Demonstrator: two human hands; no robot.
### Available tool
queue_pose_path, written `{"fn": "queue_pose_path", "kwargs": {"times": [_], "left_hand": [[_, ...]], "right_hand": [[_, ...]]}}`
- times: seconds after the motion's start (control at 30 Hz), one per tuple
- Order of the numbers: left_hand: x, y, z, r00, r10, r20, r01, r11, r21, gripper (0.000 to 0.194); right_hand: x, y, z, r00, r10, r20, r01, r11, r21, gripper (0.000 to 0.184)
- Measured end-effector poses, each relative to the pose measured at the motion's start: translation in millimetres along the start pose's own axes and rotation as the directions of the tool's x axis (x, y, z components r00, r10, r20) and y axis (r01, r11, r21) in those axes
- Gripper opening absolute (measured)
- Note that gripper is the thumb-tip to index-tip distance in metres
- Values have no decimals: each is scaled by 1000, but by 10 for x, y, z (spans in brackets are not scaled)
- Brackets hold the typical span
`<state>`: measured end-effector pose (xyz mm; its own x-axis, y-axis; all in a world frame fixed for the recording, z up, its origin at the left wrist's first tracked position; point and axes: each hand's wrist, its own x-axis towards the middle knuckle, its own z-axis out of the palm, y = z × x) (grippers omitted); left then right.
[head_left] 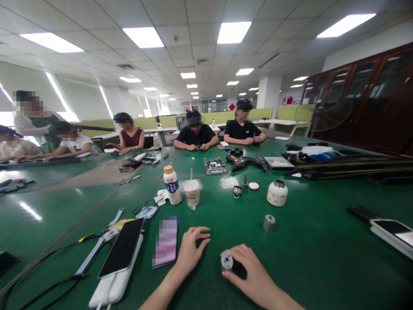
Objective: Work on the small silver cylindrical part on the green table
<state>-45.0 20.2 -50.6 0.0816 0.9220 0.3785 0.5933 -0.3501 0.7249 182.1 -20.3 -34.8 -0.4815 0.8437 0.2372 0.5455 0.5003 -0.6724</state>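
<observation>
Cylinder (227, 261), grey and metal with a holed top facing up, is pinched in my right fingers (241, 255), over the near part of the green table (309, 258); whether its base touches down I cannot tell. My left fingers (195, 234) are curved, with a wide gap between them, near a pink phone (165, 242) that is partly blurred. Farther toward the table's left edge, a black phone (121, 247) lies on a white power bank (121, 287). Ahead of my right fingers sits a second cylinder (269, 223), then a pale jar (277, 193). Beyond my left fingers a bottle (173, 189) and a cup (192, 193) stand side by side. Nearer the far edge lie a circuit board (214, 166) and a drill (238, 166); a person (196, 138) in black sits there.
</observation>
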Motion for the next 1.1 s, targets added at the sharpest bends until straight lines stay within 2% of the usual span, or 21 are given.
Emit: {"fn": "queue_pose_path", "kwargs": {"times": [0.13,0.2,0.27,0.37,0.67,1.1], "left_hand": [[-41,275,2,1000,-4,-10,3,990,-144,14],[-90,479,-26,999,21,40,-12,979,-201,18],[-142,663,-69,990,65,125,-40,979,-198,19],[-197,810,-112,979,104,178,-82,988,-127,20],[-241,740,-12,980,107,168,-95,992,-79,17],[-229,784,-44,977,122,175,-112,992,-66,15]], "right_hand": [[3,16,16,1000,-12,-5,12,1000,-6,32],[5,29,25,1000,-20,-9,20,1000,-4,31],[6,40,32,1000,-24,-11,24,1000,0,29],[1,46,37,999,-29,-19,29,1000,3,27],[-2,36,45,999,-40,-33,41,999,14,25],[-6,31,38,999,-44,-32,44,999,8,24]]}}
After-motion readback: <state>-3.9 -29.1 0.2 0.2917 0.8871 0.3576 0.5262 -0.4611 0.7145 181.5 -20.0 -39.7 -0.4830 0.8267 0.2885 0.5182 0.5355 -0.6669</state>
